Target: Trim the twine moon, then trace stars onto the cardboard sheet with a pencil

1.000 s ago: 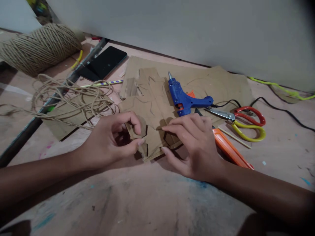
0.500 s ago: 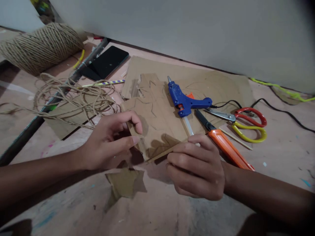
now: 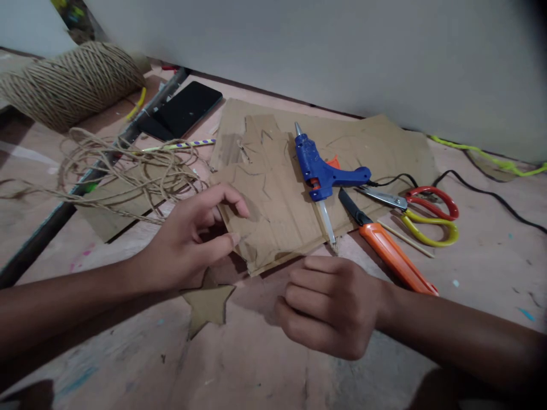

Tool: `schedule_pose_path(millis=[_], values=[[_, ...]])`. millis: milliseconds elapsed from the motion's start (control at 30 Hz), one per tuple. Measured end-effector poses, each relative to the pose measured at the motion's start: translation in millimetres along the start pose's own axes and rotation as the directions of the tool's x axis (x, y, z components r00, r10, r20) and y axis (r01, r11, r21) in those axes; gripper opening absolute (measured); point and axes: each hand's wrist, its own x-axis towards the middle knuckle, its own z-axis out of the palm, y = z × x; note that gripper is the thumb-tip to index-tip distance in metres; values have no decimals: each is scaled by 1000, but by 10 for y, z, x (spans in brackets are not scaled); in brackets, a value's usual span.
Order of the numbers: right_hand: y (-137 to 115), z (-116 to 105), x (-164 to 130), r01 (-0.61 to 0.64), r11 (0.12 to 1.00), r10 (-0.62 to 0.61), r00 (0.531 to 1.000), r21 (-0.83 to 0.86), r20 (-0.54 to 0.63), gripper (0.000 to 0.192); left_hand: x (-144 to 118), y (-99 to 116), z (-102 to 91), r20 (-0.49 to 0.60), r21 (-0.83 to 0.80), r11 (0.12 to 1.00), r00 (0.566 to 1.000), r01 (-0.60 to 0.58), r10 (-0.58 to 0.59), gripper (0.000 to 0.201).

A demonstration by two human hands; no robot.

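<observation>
Now that the brown cardboard star (image 3: 209,304) has dropped free onto the table (image 3: 256,364), my left hand (image 3: 188,245) pinches the flat cardboard sheet (image 3: 277,216); my right hand (image 3: 331,304), pulled back, is clenched empty.

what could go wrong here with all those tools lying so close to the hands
The orange utility knife lies right beside the right hand, its dark tip looks exposed; a careless reach might cut. The corded blue glue gun rests on the cardboard sheet that the left hand grips; shifting it may tip the gun.
</observation>
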Motion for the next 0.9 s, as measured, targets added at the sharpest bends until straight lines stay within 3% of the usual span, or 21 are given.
schedule_pose_path(millis=[200,300,400,433,500,600,900], values=[[14,-7,-18,-1,1000,1,998,-4,59,32,-41,-88,-18,-6,84,996,1000,-21,21,23],[8,-49,-3,-15,998,19,997,-61,72,38,-46,-116,-42,-8,161,986,999,-41,43,33],[13,-157,-63,-139,958,167,982,-251,94,24,-37,-134,-74,-13,260,963,997,-74,80,44],[19,-205,-117,-206,921,247,965,-331,87,19,-33,-139,-84,-7,296,952,996,-82,88,44],[27,-312,-273,-338,820,408,911,-463,58,31,-27,-150,-99,4,363,926,994,-99,105,40],[13,-468,-569,-436,716,547,836,-545,50,42,-36,-181,-96,7,439,889,990,-133,144,38],[-28,-754,-1159,-490,739,566,824,-462,31,50,-4,-249,-46,81,593,778,976,-209,201,36]])
